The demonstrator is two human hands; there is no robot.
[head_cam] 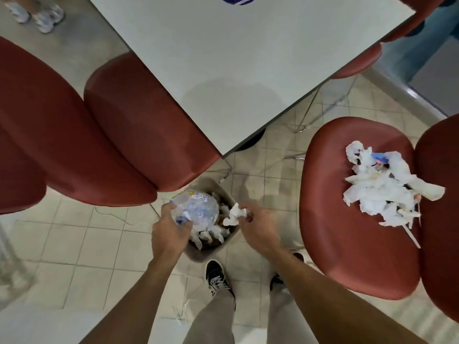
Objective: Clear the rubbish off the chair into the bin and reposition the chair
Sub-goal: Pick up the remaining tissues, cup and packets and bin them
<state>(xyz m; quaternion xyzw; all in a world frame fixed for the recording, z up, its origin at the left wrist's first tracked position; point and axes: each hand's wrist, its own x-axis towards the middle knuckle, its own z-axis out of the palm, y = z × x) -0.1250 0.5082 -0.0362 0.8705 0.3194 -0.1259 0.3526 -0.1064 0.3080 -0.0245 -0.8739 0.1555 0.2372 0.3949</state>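
Left hand is closed around a crumpled clear plastic bottle and the right hand pinches a wadded tissue, both right over the bin on the floor. The bin looks pretty full already, so stuff could bounce out onto the tiles. Plenty of rubbish still sits on the chair to the right.

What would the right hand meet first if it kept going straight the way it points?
Probably the open bin: the right hand, pinching a crumpled tissue, points forward over its rim, so tissues already inside come first, though depth is unclear.
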